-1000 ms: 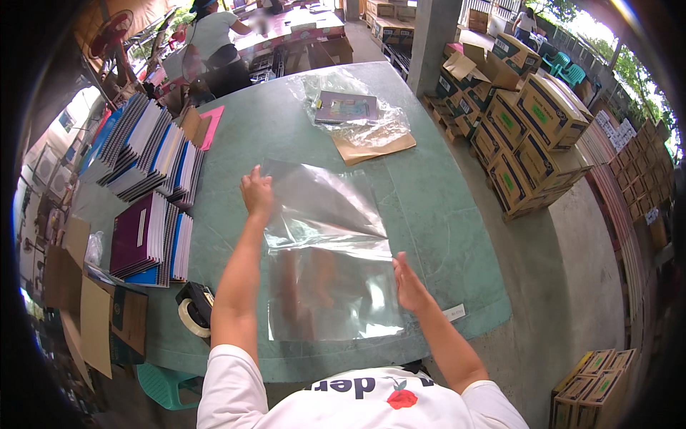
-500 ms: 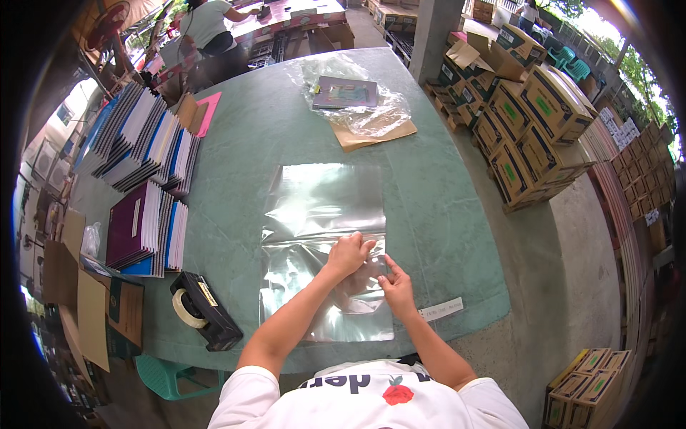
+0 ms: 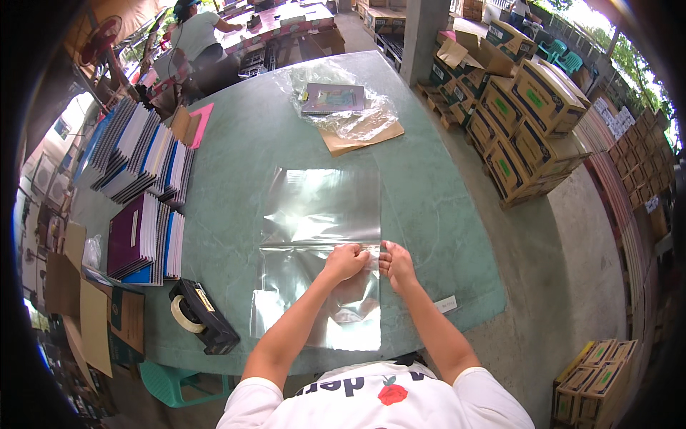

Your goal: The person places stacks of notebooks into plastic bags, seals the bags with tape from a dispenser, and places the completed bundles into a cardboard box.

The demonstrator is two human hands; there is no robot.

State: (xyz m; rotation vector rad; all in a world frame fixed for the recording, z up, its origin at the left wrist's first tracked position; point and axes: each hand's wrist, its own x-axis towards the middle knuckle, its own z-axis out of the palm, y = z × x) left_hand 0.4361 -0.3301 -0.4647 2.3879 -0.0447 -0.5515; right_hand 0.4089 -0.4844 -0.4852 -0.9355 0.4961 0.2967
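A clear, shiny plastic sheet [image 3: 314, 207] lies flat on the green table in front of me, with a crease running across its middle. My left hand [image 3: 347, 262] is closed over the sheet near the right end of that crease, fingers curled against the plastic. At the sheet's right edge my right hand [image 3: 397, 266] has its fingers bent in and closed on the edge, close beside the left. The exact grip of the fingertips is partly hidden. A small white paper strip [image 3: 446, 304] lies to the right, partly covered by my right forearm.
Stacks of spiral notebooks [image 3: 132, 229] stand on the table's left side. Near them sit a black tape dispenser [image 3: 207, 318] and an open carton [image 3: 125, 314]. A notebook [image 3: 333, 99] rests on crumpled plastic [image 3: 371, 121] at the far end. Cartons [image 3: 532, 157] are stacked right of the table.
My right hand has moved up along the sheet's right edge, its fingers curling in. My left hand stays on the crease. The view has shifted slightly.
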